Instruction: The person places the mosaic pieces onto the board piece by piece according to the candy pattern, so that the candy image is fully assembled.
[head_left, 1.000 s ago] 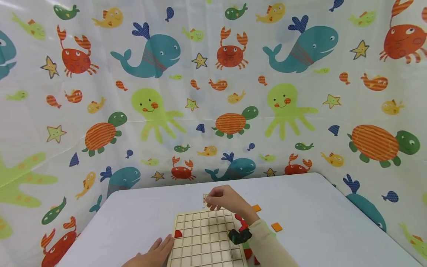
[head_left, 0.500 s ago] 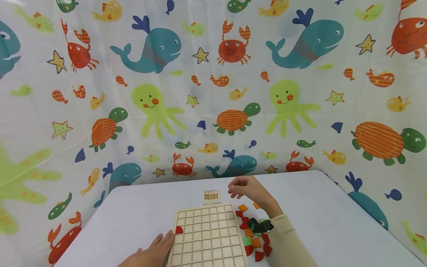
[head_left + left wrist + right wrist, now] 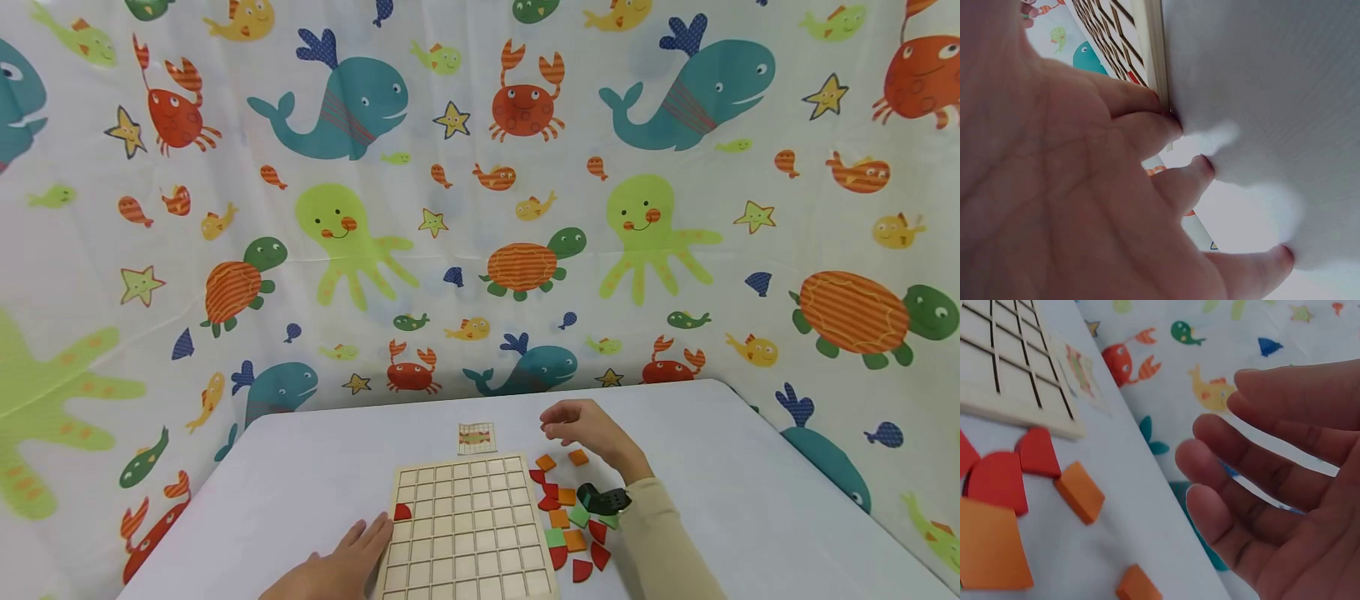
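Observation:
A wooden grid board (image 3: 463, 527) lies on the white table, with one red quarter-round piece (image 3: 402, 512) in a cell at its left side. My left hand (image 3: 341, 560) rests at the board's left edge, fingers spread; the left wrist view shows its fingertips (image 3: 1200, 167) on the table beside the board's wooden side. My right hand (image 3: 592, 433) is raised over the table beyond the loose pieces, its fingers loosely bent and holding nothing. Below it lie orange square pieces (image 3: 574, 541), red quarter-round pieces (image 3: 582, 571) and green square pieces (image 3: 555, 537), along the board's right edge.
A small pattern card (image 3: 477, 438) with a gridded red, orange and green picture lies behind the board. A white curtain (image 3: 465, 183) printed with sea animals hangs behind the table (image 3: 750, 500). A dark band (image 3: 604, 500) circles the right wrist.
My right hand has moved right, from over the pattern card to beyond the loose pieces, uncovering the card and pieces. The left hand keeps its place at the board. The head view has shifted slightly.

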Demonstrator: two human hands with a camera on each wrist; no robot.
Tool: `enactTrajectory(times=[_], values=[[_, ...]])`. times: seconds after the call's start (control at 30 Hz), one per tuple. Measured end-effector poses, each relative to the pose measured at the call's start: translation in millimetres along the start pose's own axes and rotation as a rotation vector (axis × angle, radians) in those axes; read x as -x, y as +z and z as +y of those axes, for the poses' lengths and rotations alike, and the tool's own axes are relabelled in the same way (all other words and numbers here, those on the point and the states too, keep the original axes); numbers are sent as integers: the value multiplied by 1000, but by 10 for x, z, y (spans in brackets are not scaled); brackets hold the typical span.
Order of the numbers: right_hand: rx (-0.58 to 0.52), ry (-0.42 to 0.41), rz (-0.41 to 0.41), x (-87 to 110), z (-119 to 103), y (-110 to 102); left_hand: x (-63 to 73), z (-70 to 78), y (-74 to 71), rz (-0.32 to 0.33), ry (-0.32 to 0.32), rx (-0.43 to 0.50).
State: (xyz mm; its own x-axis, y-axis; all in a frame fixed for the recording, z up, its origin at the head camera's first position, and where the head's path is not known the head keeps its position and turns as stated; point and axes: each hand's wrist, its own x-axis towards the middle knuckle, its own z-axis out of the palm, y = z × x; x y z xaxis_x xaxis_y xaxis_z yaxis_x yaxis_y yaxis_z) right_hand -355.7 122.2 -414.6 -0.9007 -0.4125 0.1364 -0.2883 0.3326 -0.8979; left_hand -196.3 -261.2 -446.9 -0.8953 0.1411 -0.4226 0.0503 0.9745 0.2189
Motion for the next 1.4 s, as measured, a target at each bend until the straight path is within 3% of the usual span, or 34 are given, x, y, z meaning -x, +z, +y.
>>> enactTrajectory(times=[0.23, 0.57, 0.77, 0.97, 1.2, 1.27, 1.4], values=[[33, 80, 23, 15, 197, -108, -51, -75, 24, -1, 24, 19], [171, 236, 66, 90, 439, -173, 59, 41, -7, 7, -14, 5], [195, 249, 72, 111, 499, -161, 105, 66, -18, 8, -16, 3], [205, 263, 79, 132, 461, -181, 50, 51, -41, 14, -6, 10], [235, 286, 65, 109, 494, -175, -160, -171, 127, 38, 14, 25], [262, 289, 61, 101, 498, -169, -165, -183, 137, 35, 19, 24], [313, 289, 52, 101, 479, -154, -51, -70, 57, 17, 18, 19]])
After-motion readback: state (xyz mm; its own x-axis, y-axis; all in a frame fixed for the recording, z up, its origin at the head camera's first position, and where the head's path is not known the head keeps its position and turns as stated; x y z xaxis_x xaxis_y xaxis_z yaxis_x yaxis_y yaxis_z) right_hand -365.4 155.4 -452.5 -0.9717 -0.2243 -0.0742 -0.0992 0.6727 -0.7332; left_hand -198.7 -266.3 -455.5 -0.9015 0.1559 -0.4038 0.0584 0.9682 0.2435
